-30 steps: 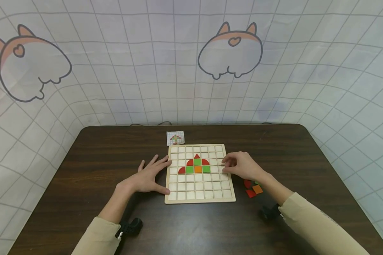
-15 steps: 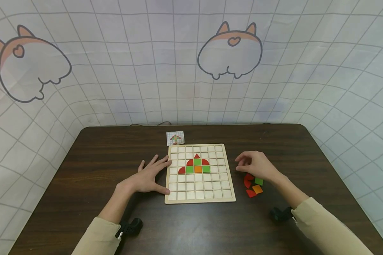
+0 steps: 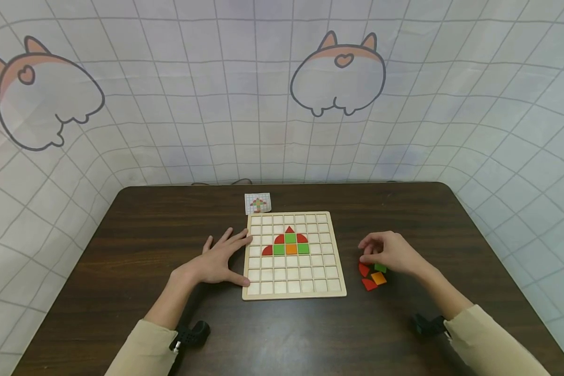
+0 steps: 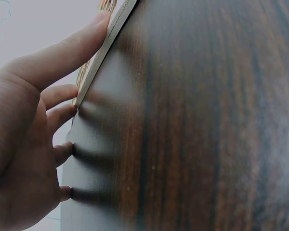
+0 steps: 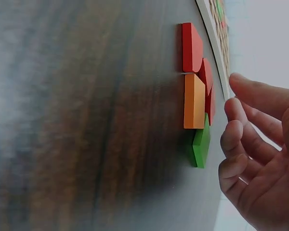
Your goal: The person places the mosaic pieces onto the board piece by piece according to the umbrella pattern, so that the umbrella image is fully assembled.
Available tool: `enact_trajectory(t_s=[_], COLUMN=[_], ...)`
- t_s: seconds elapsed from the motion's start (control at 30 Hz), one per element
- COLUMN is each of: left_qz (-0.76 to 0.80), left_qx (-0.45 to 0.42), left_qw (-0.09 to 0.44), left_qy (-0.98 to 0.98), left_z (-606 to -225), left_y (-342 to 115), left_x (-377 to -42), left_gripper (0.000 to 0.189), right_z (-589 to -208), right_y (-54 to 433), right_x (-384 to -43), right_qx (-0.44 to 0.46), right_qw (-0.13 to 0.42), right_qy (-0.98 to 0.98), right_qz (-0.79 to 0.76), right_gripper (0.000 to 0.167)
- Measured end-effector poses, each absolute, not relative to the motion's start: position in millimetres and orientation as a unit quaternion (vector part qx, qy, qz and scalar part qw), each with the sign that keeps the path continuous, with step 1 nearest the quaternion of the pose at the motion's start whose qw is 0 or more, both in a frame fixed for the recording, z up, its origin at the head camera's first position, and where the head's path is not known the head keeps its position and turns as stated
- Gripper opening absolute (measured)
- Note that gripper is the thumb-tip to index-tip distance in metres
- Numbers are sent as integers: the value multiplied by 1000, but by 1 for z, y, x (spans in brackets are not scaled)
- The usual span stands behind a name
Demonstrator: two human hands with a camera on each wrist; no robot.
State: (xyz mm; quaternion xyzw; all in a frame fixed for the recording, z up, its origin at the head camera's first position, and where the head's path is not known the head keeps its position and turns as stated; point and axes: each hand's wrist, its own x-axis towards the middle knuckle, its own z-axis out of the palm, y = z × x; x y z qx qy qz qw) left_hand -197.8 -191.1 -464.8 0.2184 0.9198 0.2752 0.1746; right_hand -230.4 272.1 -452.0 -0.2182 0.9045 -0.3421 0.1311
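My left hand (image 3: 213, 265) is spread at the left edge of a wooden grid board (image 3: 293, 274), its thumb and fingertips touching the rim. Red, green and orange tiles form a pointed shape in the board's cells, with an orange square (image 3: 291, 249) low in the middle. My right hand (image 3: 390, 253) hovers over a small group of loose tiles right of the board, fingers loosely bent and nothing between them. In that group are red rounded tiles (image 5: 191, 48), an orange square (image 5: 195, 101) and a green tile (image 5: 201, 144). The hand partly covers the group in the head view.
A small printed card (image 3: 257, 203) with a coloured grid pattern lies behind the board's far left corner. The dark wooden table (image 3: 282, 339) extends around the board, and a white patterned cloth (image 3: 272, 104) hangs behind it.
My right hand has moved from the board's right edge rightward and toward me, over the loose tiles. My left hand has stayed at the board's left edge.
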Motion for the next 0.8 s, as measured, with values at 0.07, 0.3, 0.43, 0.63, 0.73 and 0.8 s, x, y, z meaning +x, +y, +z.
enact_trajectory(t_s=[0.07, 0.3, 0.43, 0.63, 0.73, 0.8], left_qz=[275, 275, 275, 277, 278, 278], left_qx=[218, 218, 219, 217, 217, 218], left_qw=[174, 174, 174, 175, 175, 174], left_qy=[920, 920, 920, 919, 919, 919], left_z=[-465, -464, -464, -462, -462, -462], left_y=[-191, -191, -191, -191, -191, -191], left_x=[-198, -198, -197, -197, -197, -197], left_gripper=[108, 108, 108, 108, 108, 108], right_z=[-452, -452, -451, -453, -455, -456], right_y=[274, 281, 284, 283, 280, 276], right_x=[-227, -214, -205, -195, -193, -192], right_qx=[-221, -237, -244, -249, -253, -257], right_qw=[139, 156, 168, 171, 164, 156], right_qy=[903, 897, 890, 885, 883, 883], right_qz=[-340, -338, -347, -355, -359, -359], right_gripper=[20, 18, 20, 21, 20, 19])
